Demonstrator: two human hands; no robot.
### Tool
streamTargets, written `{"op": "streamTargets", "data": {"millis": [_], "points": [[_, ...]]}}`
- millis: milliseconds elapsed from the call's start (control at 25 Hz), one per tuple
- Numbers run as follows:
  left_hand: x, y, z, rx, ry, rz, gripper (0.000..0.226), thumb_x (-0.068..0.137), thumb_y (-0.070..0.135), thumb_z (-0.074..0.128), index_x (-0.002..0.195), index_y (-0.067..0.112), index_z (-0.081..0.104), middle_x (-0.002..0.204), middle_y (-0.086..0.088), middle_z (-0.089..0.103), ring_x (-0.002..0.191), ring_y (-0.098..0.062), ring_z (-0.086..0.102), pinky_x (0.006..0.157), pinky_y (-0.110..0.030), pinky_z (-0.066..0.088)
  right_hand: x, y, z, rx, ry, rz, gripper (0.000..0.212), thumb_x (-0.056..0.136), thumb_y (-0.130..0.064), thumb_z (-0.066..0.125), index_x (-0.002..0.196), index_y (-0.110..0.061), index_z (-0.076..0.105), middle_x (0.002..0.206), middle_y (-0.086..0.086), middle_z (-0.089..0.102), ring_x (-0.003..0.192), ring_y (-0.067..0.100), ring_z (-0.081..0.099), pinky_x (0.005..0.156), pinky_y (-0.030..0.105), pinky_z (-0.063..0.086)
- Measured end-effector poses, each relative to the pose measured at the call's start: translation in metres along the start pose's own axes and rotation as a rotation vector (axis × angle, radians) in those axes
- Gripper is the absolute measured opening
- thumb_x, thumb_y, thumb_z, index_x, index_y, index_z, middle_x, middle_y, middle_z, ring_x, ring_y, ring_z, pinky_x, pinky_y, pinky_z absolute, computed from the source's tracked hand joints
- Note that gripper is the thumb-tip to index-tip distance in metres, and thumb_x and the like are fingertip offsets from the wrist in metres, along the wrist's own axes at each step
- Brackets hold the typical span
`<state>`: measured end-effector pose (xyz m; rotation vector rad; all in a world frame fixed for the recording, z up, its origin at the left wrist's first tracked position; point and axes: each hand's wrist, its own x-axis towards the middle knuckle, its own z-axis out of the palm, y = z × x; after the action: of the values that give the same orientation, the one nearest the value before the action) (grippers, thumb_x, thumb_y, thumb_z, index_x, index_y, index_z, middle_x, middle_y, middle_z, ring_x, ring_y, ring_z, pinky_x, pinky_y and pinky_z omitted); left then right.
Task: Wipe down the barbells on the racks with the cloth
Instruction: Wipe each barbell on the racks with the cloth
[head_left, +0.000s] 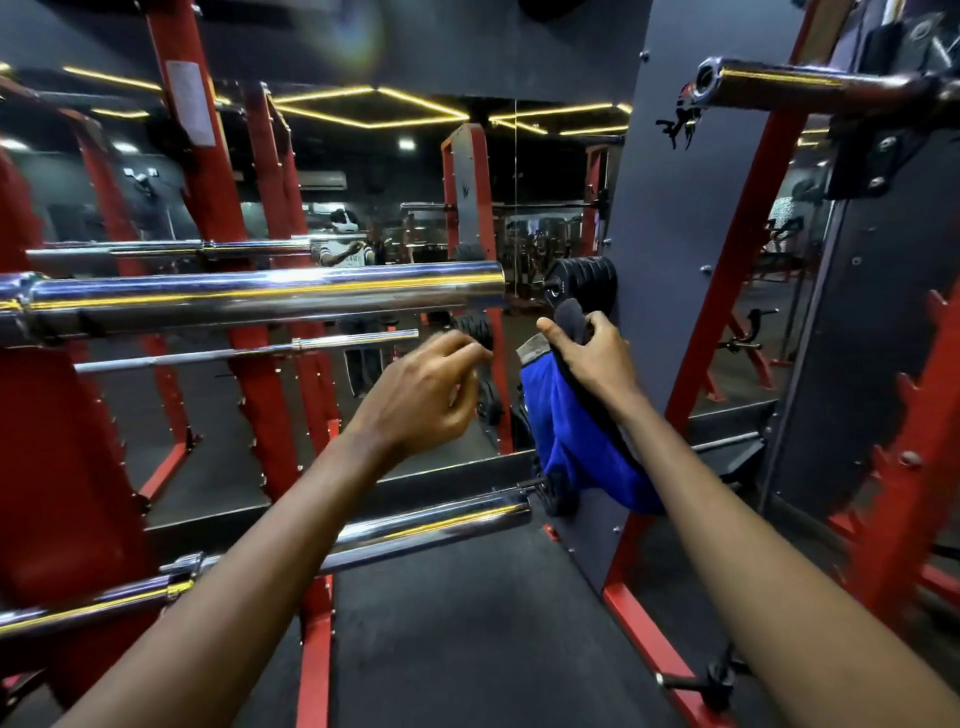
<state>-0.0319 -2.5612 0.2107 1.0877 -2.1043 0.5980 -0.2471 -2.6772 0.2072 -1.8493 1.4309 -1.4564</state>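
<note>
1. The right hand (587, 358) is pinching the cloth (571, 441) by its top edge, thumb against curled fingers. The rest is hanging loose below them and could slip or snag.
2. The left hand (426, 395) is curling its fingers loosely, holding nothing.
3. The barbell (270, 299) is lying level up-left of the fingers, its long axis running left-right and its free end pointing right.

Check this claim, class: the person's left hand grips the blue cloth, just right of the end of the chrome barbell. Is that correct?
Not quite. The head view shows the right hand gripping the blue cloth, just right of the end of the chrome barbell. The left hand holds nothing.
</note>
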Motion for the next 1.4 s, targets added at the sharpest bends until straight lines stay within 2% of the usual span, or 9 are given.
{"op": "streamTargets", "data": {"millis": [120,240,320,400,520,880,1040,1200,1400], "points": [[0.006,-0.023,0.027,-0.121,-0.213,-0.355,0.04,0.094,0.027,0.052,0.133,0.021,0.058,0.134,-0.001,0.057,0.109,-0.013,0.055,0.099,-0.032,0.046,0.019,0.02,-0.021,-0.155,-0.036,-0.005,0.068,0.074,-0.089,0.056,0.089,-0.022,0.059,0.095,0.003,0.071,0.098,0.03,0.066,0.084,0.043,0.055],[0.011,-0.043,0.043,-0.113,-0.275,-0.577,0.045,0.095,0.028,0.059,0.139,0.025,0.054,0.139,-0.004,0.054,0.12,-0.018,0.051,0.097,-0.026,0.037,0.037,0.039,-0.03,-0.31,-0.144,-0.003,0.072,0.075,-0.09,0.053,0.105,-0.026,0.064,0.12,0.01,0.07,0.116,0.036,0.063,0.097,0.049,0.053],[0.011,-0.049,0.053,-0.116,-0.294,-0.652,0.045,0.096,0.028,0.059,0.141,0.024,0.053,0.136,-0.005,0.056,0.111,-0.013,0.05,0.091,-0.025,0.036,0.049,0.053,-0.033,-0.365,-0.189,-0.011,0.062,0.076,-0.088,0.053,0.086,-0.027,0.057,0.115,0.011,0.07,0.114,0.037,0.063,0.095,0.048,0.053],[0.014,-0.05,0.069,-0.105,-0.296,-0.689,0.045,0.096,0.026,0.06,0.14,0.019,0.055,0.134,-0.007,0.059,0.11,-0.012,0.052,0.09,-0.022,0.036,0.066,0.069,-0.036,-0.381,-0.212,-0.017,0.061,0.076,-0.087,0.054,0.076,-0.027,0.048,0.112,0.012,0.07,0.111,0.036,0.063,0.09,0.045,0.052],[0.026,-0.05,0.094,-0.074,-0.31,-0.722,0.042,0.094,0.023,0.06,0.136,0.018,0.057,0.135,-0.008,0.06,0.121,-0.021,0.055,0.093,-0.024,0.037,0.092,0.094,-0.044,-0.38,-0.239,-0.006,0.066,0.077,-0.087,0.054,0.09,-0.023,0.053,0.116,0.012,0.069,0.113,0.036,0.063,0.088,0.045,0.05],[0.051,-0.064,0.132,0.004,-0.312,-0.851,0.045,0.094,0.026,0.061,0.138,0.02,0.056,0.137,-0.009,0.059,0.125,-0.024,0.055,0.103,-0.032,0.042,0.148,0.154,-0.033,-0.391,-0.336,-0.024,0.082,0.077,-0.089,0.054,0.116,-0.017,0.061,0.126,0.011,0.065,0.119,0.037,0.06,0.095,0.048,0.052],[0.061,-0.078,0.147,0.041,-0.29,-0.844,0.044,0.093,0.023,0.061,0.136,0.016,0.058,0.135,-0.01,0.061,0.124,-0.024,0.057,0.103,-0.03,0.042,0.166,0.169,-0.013,-0.359,-0.334,-0.036,0.076,0.074,-0.089,0.055,0.105,-0.02,0.062,0.124,0.012,0.067,0.12,0.037,0.06,0.097,0.048,0.052],[0.076,-0.104,0.165,0.072,-0.287,-0.849,0.043,0.091,0.021,0.062,0.134,0.016,0.06,0.133,-0.01,0.063,0.123,-0.024,0.058,0.101,-0.027,0.04,0.197,0.173,0.008,-0.32,-0.326,-0.031,0.09,0.067,-0.093,0.054,0.117,-0.019,0.065,0.128,0.013,0.066,0.121,0.038,0.06,0.099,0.051,0.052],[0.095,-0.134,0.185,0.078,-0.262,-0.857,0.044,0.091,0.02,0.062,0.135,0.017,0.06,0.132,-0.009,0.064,0.121,-0.023,0.059,0.103,-0.028,0.041,0.234,0.183,0.027,-0.305,-0.311,-0.025,0.084,0.07,-0.091,0.055,0.116,-0.021,0.065,0.127,0.012,0.066,0.121,0.039,0.06,0.101,0.052,0.05]]}}
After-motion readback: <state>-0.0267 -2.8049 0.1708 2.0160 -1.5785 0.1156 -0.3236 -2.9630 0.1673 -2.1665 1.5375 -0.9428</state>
